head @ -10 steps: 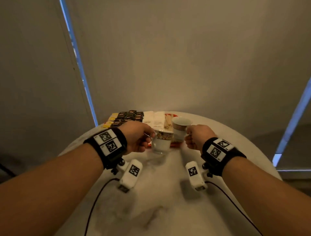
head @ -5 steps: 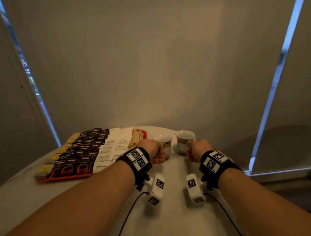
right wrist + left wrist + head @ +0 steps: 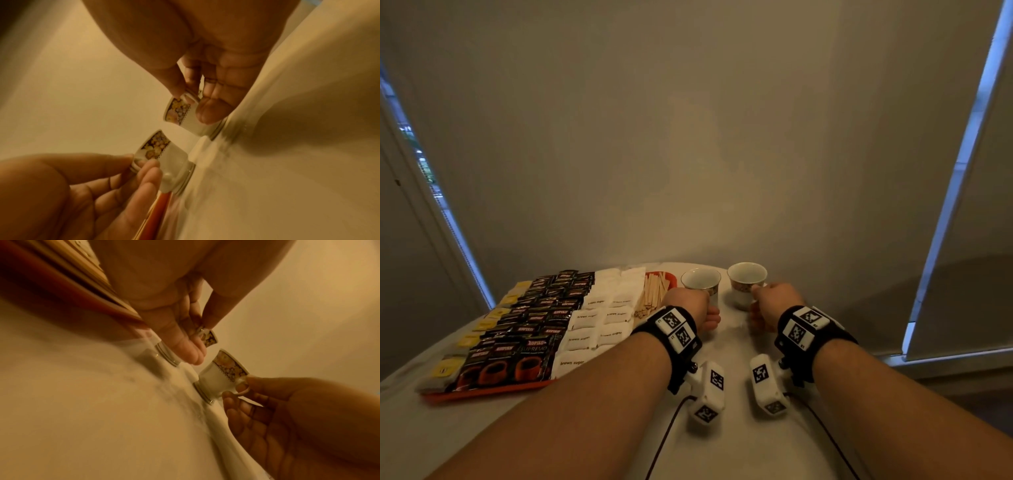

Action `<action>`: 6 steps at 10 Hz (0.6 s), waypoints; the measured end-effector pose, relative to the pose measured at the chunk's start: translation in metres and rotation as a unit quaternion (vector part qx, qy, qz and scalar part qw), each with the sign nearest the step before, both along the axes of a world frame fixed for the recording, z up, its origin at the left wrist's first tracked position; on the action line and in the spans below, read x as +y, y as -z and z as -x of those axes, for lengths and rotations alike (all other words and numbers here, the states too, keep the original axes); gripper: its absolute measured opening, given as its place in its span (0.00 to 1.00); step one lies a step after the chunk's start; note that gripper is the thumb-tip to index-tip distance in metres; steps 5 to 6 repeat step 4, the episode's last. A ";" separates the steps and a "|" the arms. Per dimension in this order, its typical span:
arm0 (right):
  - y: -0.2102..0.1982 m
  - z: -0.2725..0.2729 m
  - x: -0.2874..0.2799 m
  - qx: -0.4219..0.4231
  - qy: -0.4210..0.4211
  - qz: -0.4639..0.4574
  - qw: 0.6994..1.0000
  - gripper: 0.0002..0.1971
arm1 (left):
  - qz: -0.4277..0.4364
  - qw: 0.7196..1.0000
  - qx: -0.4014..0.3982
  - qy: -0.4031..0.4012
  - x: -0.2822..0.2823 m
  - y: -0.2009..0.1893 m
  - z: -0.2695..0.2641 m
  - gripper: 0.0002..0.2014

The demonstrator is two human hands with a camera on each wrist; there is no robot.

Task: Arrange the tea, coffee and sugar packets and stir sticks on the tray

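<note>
Far left on the table (image 3: 736,445) sits the orange tray (image 3: 482,394), already packed: yellow tea packets (image 3: 445,370) down its left edge, dark coffee packets (image 3: 530,346) next, white sugar packets (image 3: 585,337), then the stir sticks (image 3: 652,294) along its right edge. Just right of that, the left hand (image 3: 690,306) pinches the handle of the left cup (image 3: 702,279), and the right hand (image 3: 774,306) pinches the handle of the right cup (image 3: 746,277). The head view hides both pinches; the wrist views show thumb and finger on each handle, both cups standing on the table. The cups are close together near the far edge, with open tabletop nearer the person.
</note>
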State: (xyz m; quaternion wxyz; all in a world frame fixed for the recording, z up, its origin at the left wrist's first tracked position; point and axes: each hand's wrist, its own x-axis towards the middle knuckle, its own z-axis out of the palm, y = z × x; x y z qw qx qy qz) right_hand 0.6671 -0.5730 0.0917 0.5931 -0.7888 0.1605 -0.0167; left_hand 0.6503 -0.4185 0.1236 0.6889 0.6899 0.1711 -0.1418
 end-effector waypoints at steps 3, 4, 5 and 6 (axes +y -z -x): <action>-0.001 -0.004 0.002 0.024 0.007 -0.063 0.998 0.14 | -0.069 0.996 -0.058 -0.009 0.015 0.003 0.006 0.14; -0.008 0.017 -0.003 0.041 0.019 -0.075 0.996 0.16 | -0.099 0.991 -0.088 0.007 0.030 0.003 0.025 0.14; -0.008 0.017 -0.003 0.041 0.019 -0.075 0.996 0.16 | -0.099 0.991 -0.088 0.007 0.030 0.003 0.025 0.14; -0.008 0.017 -0.003 0.041 0.019 -0.075 0.996 0.16 | -0.099 0.991 -0.088 0.007 0.030 0.003 0.025 0.14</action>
